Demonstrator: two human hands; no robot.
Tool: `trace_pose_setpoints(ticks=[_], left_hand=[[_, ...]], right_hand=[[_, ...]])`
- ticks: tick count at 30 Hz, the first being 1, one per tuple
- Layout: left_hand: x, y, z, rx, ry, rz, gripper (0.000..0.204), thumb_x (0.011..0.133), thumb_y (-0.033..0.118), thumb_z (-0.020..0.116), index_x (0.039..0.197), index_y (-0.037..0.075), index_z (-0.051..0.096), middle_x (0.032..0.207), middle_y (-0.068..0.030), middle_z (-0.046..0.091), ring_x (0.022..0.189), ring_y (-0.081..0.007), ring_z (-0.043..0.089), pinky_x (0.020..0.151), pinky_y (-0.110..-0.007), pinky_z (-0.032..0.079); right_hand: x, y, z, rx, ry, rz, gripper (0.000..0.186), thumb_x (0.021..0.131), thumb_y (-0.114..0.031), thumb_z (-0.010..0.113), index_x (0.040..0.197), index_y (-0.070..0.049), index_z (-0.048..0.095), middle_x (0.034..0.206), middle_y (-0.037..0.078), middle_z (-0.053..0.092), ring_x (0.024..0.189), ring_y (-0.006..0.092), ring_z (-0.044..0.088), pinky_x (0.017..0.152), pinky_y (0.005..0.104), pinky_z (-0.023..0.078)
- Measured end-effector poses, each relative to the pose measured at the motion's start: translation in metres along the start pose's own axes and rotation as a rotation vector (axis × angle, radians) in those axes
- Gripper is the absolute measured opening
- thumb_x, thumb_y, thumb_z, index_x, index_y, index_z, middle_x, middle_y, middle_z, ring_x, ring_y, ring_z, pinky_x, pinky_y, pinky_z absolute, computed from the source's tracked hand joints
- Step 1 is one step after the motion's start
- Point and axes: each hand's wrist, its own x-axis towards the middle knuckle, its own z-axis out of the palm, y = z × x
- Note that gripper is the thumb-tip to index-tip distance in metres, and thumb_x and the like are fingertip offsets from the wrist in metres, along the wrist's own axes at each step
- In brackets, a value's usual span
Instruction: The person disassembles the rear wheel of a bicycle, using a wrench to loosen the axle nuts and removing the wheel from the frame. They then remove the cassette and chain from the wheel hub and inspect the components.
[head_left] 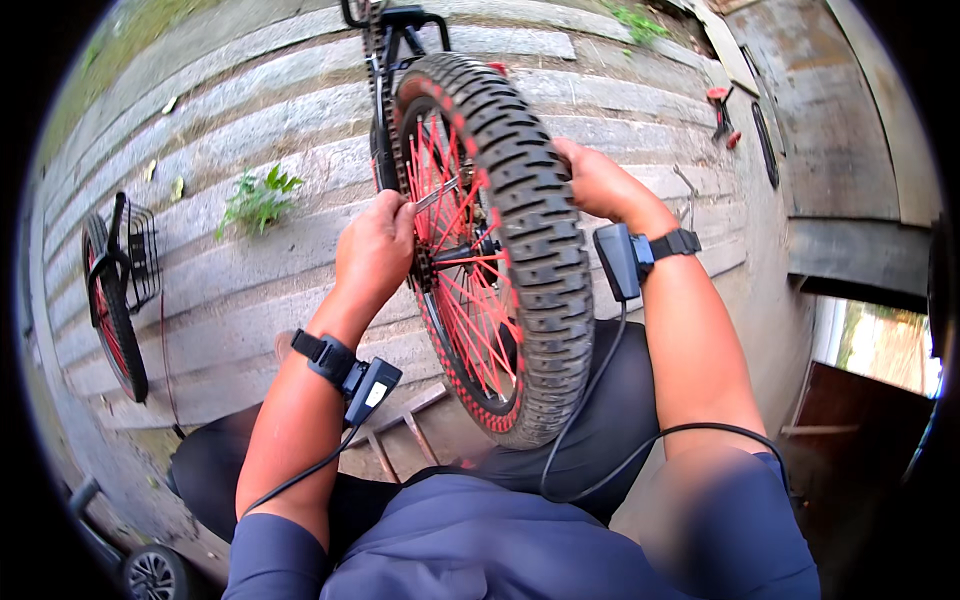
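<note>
A bicycle wheel [535,240] with a chunky black tyre, red spokes and a red-and-black checked rim stands upright in front of me, between my knees. It is mounted in a black bicycle frame [383,60] that runs off at the top. To the left of the wheel, my left hand [378,240] is closed beside the hub and chain. A slim silver tool [437,195], apparently a wrench, sticks out from its fingers toward the spokes. My right hand [605,187] is at the tyre's right side, thumb near the tread; its other fingers are hidden behind the wheel.
Long stone slabs [315,130] form the ground, with a small green plant [262,200] among them. At left lies a bicycle part with a wheel and basket [115,290]. A red-and-black object [722,115] and tools lie at right, near a wooden wall [840,110]. Cables run from my wrist devices.
</note>
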Motion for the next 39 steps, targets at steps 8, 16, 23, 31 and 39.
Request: trace_pose_setpoints(ticks=[8,16,23,31,39], left_hand=[[0.001,0.016,0.013,0.009,0.025,0.036,0.024,0.098,0.028,0.056,0.094,0.005,0.062,0.079,-0.0217,0.066,0.078,-0.0429,0.064,0.067,-0.051,0.048],[0.002,0.005,0.011,0.043,0.034,0.033,0.025,0.099,0.028,0.056,0.098,0.004,0.062,0.077,-0.0196,0.066,0.074,-0.0408,0.064,0.065,-0.049,0.048],[0.001,0.008,0.006,0.047,0.014,-0.011,0.026,0.099,0.030,0.055,0.099,0.006,0.063,0.079,-0.0195,0.067,0.077,-0.0407,0.065,0.068,-0.049,0.049],[0.000,0.008,0.004,0.005,-0.009,-0.019,0.026,0.098,0.030,0.055,0.099,0.006,0.063,0.083,-0.0222,0.067,0.082,-0.0434,0.065,0.071,-0.051,0.049],[-0.002,0.009,0.001,-0.011,0.010,-0.017,0.024,0.098,0.029,0.055,0.095,0.006,0.060,0.081,-0.0234,0.066,0.080,-0.0459,0.063,0.069,-0.055,0.047]], right_hand=[[-0.002,0.020,-0.009,0.059,-0.004,-0.001,0.049,0.077,-0.005,0.075,0.123,-0.007,0.059,0.089,0.008,0.067,0.078,0.0156,0.061,0.073,0.0314,0.050],[0.002,0.027,0.001,0.266,-0.024,0.117,0.051,0.074,-0.002,0.071,0.123,-0.007,0.059,0.091,0.005,0.068,0.080,0.0140,0.059,0.072,0.0289,0.050],[-0.004,-0.004,-0.004,0.396,-0.045,0.202,0.056,0.076,0.013,0.060,0.129,-0.006,0.056,0.105,0.005,0.068,0.094,0.0136,0.061,0.083,0.0282,0.050],[-0.031,-0.070,0.006,0.545,0.127,0.337,0.042,0.090,0.000,0.063,0.132,-0.003,0.057,0.118,0.006,0.067,0.104,0.0135,0.059,0.094,0.0291,0.048],[-0.026,-0.054,0.008,0.616,0.051,0.214,0.040,0.091,-0.002,0.062,0.131,-0.003,0.058,0.118,0.006,0.067,0.103,0.0136,0.060,0.093,0.0292,0.049]])
